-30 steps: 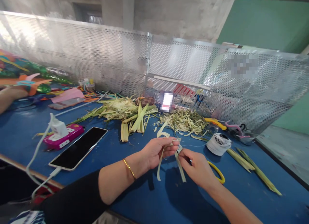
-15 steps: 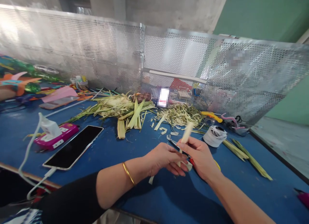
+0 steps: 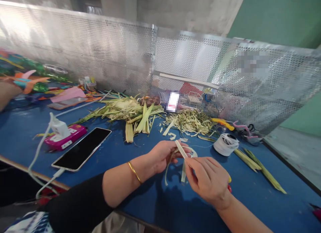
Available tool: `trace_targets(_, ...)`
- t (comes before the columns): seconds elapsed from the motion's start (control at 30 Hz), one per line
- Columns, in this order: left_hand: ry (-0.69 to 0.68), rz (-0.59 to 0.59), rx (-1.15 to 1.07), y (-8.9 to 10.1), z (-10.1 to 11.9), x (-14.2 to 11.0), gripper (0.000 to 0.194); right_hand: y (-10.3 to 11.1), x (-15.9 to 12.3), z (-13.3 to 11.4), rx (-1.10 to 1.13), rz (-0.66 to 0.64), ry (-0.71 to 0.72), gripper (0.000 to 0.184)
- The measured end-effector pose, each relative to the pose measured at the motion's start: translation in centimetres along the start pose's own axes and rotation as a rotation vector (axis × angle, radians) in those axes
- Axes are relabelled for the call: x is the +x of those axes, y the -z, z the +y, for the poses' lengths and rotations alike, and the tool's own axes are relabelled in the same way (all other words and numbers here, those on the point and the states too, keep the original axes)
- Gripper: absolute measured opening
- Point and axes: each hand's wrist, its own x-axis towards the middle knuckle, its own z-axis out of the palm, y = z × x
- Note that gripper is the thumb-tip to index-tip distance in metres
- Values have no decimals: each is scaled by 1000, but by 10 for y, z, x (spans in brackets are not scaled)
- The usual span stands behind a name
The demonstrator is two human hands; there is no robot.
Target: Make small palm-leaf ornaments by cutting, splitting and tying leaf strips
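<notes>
My left hand [image 3: 167, 156], a gold bangle on its wrist, is closed around thin pale strips of husk [image 3: 184, 174]; their ends hang below the fingers and one curls into a loop. In front of it, my right hand [image 3: 210, 181] pinches a narrow folded husk strip [image 3: 181, 148] that points up and left across the left fingers. Red and yellow handles [image 3: 229, 184] poke out behind my right hand; the rest of that tool is hidden. To the right is a spool of white thread [image 3: 225, 144], with a fine thread running left from it.
Husk leaves [image 3: 125, 109] and a heap of shredded husk [image 3: 192, 122] lie at the back before a perforated metal screen [image 3: 105, 52]. A charging phone [image 3: 82, 149] and a magenta power strip [image 3: 66, 137] are left. Husk stalks [image 3: 265, 171] lie right. Another person's hand [image 3: 10, 92] works far left.
My right hand has turned over and come lower, its strip now slanting up-left instead of up-right. My left hand has moved slightly left and up. The view has shifted a little.
</notes>
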Motion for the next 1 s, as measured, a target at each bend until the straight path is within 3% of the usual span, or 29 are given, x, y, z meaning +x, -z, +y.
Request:
trace_targets(0.17, -42, -38, -159, 4, 6, 0, 18, -15, -9, -7, 341, -100, -480, 9)
trace_targets(0.27, -29, -58, -216, 7, 7, 2, 15, -22, -13, -6, 467, -193, -600, 14)
trace_targets(0.33, -37, -44, -219, 8, 7, 3, 15, -21, -13, -3, 346, -202, -513, 12)
trace_targets(0.43, -75, -23, -225, 7, 6, 5, 14, -15, -9, 0, 45, -99, -271, 15)
trace_targets(0.5, -84, -25, -224, 6, 4, 6, 13, -13, -4, -1, -39, -62, -95, 20)
trace_targets(0.6, -62, -30, -215, 3, -2, 8, 13, -14, 1, -6, -59, -154, 136, 26)
trace_targets(0.73, -59, -53, -177, -1, -10, 8, 8, -17, 2, -11, -85, -221, 182, 24)
trace_targets(0.8, -95, -62, -135, -1, -12, 9, 9, -15, 2, -9, -18, -186, 130, 24)
trace_targets(0.87, -139, -64, -81, 1, -14, 9, 8, -12, 1, -6, 113, -113, -7, 21)
trace_targets(1.0, -172, -104, 30, 6, -13, 7, 15, -8, -1, 6, 323, 46, -505, 9)
